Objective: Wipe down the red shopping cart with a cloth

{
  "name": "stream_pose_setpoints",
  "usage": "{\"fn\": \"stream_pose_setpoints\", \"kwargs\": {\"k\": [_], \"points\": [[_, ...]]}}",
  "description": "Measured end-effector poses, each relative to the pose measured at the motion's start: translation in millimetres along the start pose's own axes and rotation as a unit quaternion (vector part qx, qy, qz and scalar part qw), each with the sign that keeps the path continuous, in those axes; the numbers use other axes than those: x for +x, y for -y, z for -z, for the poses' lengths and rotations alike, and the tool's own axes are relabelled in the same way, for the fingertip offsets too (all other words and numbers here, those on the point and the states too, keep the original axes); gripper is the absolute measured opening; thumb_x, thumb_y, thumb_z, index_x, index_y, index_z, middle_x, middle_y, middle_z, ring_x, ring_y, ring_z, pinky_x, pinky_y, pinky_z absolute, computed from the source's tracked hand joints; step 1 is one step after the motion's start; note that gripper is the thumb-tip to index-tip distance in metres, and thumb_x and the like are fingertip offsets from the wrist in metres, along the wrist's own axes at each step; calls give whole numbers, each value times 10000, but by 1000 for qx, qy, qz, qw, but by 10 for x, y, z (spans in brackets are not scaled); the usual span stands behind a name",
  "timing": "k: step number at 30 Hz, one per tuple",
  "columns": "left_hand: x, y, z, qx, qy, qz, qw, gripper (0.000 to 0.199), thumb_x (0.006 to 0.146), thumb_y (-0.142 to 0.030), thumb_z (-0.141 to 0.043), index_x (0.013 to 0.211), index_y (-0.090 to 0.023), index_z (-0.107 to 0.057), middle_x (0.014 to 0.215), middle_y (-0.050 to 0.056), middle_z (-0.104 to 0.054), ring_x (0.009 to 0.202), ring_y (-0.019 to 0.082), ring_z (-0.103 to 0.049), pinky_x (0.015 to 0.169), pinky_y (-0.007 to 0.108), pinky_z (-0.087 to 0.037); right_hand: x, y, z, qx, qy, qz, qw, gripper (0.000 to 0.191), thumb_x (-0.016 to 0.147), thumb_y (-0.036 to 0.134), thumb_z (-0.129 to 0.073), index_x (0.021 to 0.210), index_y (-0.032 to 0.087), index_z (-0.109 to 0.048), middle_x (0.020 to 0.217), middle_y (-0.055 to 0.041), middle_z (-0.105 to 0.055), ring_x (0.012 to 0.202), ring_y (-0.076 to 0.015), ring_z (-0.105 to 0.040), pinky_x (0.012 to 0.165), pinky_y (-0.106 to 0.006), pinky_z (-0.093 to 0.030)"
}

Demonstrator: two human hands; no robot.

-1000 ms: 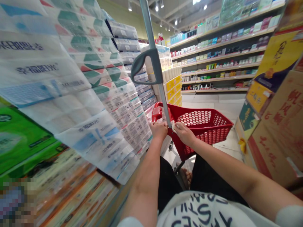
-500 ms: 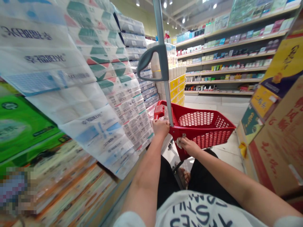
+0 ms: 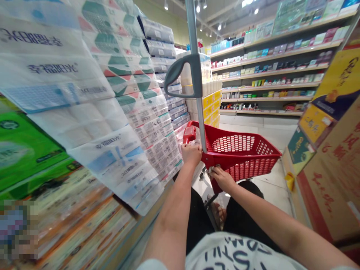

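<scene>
A red plastic shopping cart with a perforated basket stands in front of my legs. My left hand is closed around its red handle, at the cart's near left corner. My right hand pinches a crumpled whitish cloth, pressed against the solid near side of the cart below the rim. Between the handle and the basket rises a grey metal pole, which carries a grey looped plastic grip. The palm sides of both hands are hidden.
Wrapped tissue packs are stacked high close on my left. Cardboard cartons line the right side. Shelves full of small boxes and bottles stand across the far end. Pale floor tiles run between them.
My right hand has moved slightly down and left with the cloth along the cart's side. My left hand keeps its hold on the handle. The view has shifted slightly.
</scene>
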State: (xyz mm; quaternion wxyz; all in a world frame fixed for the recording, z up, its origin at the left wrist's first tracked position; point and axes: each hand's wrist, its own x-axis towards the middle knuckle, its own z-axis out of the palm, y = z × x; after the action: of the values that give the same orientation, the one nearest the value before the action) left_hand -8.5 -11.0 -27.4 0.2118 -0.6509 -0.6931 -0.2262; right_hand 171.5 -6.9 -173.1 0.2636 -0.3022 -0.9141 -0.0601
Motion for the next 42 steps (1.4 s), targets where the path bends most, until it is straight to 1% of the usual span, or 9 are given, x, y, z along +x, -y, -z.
{"fn": "stream_pose_setpoints", "kwargs": {"k": [3, 8, 14, 20, 23, 31, 34, 38, 42], "points": [[9, 9, -20, 0, 4, 7, 1000, 358, 933, -295, -421, 755, -241, -727, 716, 52, -699, 849, 214, -592, 915, 404, -278, 18, -3, -1, 9, -64, -14, 998, 385, 921, 125, -419, 1231, 249, -611, 1207, -99, -583, 1099, -233, -526, 929, -356, -491], [21, 17, -32, 0, 0, 6, 1000, 354, 926, -284, -432, 747, -221, -731, 739, 68, -706, 835, 217, -595, 917, 412, -281, -61, -18, -61, -6, 26, -34, 999, 346, 882, 101, -464, 1127, 249, -659, 1078, -82, -614, 1022, -230, -548, 772, -301, -515], [24, 20, -41, 10, 3, 2, 1000, 352, 931, -302, -428, 754, -235, -725, 726, 54, -701, 839, 214, -590, 920, 411, -282, 65, -6, 48, 16, -51, -10, 999, 366, 938, 136, -404, 1223, 223, -615, 1217, -116, -564, 1094, -242, -501, 978, -372, -437], [-5, 1, -31, 2, 13, 8, 1000, 402, 954, -321, -390, 764, -220, -729, 728, 61, -699, 840, 210, -582, 918, 405, -278, -60, 18, -64, 0, 96, -30, 995, 281, 914, 138, -458, 1064, 229, -677, 1067, -92, -599, 997, -236, -534, 739, -314, -508], [11, -7, -7, -17, 17, 11, 1000, 404, 959, -330, -385, 782, -210, -727, 759, 77, -704, 878, 225, -582, 948, 423, -271, -27, 47, -73, 15, 45, -30, 998, 321, 926, 142, -441, 1148, 231, -656, 1132, -102, -586, 1068, -239, -512, 833, -338, -499], [-654, 200, -79, -102, -48, -40, 993, 362, 935, -326, -465, 1271, -208, -529, 1411, 114, -470, 1358, 247, -340, 1092, 427, -286, -64, -4, 41, 40, 80, -63, 994, 299, 910, 143, -466, 1096, 241, -679, 1120, -122, -590, 1064, -266, -508, 780, -354, -503], [-1267, 354, -268, -112, 39, -28, 993, 329, 901, -259, -524, 1226, -212, -553, 1366, 126, -496, 1347, 246, -368, 1097, 411, -329, -126, -47, 28, 55, 58, -62, 995, 322, 913, 143, -465, 1155, 234, -658, 1166, -124, -580, 1093, -265, -494, 845, -366, -487], [-1860, 493, -493, -106, 337, 38, 935, 179, 870, -246, -579, 1013, -255, -686, 1085, 60, -660, 1041, 207, -614, 917, 320, -477, -128, -34, -22, 43, 54, -69, 995, 331, 925, 146, -439, 1162, 224, -655, 1165, -121, -580, 1087, -264, -493, 837, -357, -481], [-2064, 508, -604, -89, 415, 57, 904, 125, 793, -223, -679, 899, -250, -739, 900, 41, -697, 888, 199, -664, 793, 281, -503, -135, 25, -73, 40, 67, -75, 994, 349, 927, 138, -409, 1160, 234, -651, 1152, -108, -585, 1061, -255, -506, 794, -338, -477]]}}
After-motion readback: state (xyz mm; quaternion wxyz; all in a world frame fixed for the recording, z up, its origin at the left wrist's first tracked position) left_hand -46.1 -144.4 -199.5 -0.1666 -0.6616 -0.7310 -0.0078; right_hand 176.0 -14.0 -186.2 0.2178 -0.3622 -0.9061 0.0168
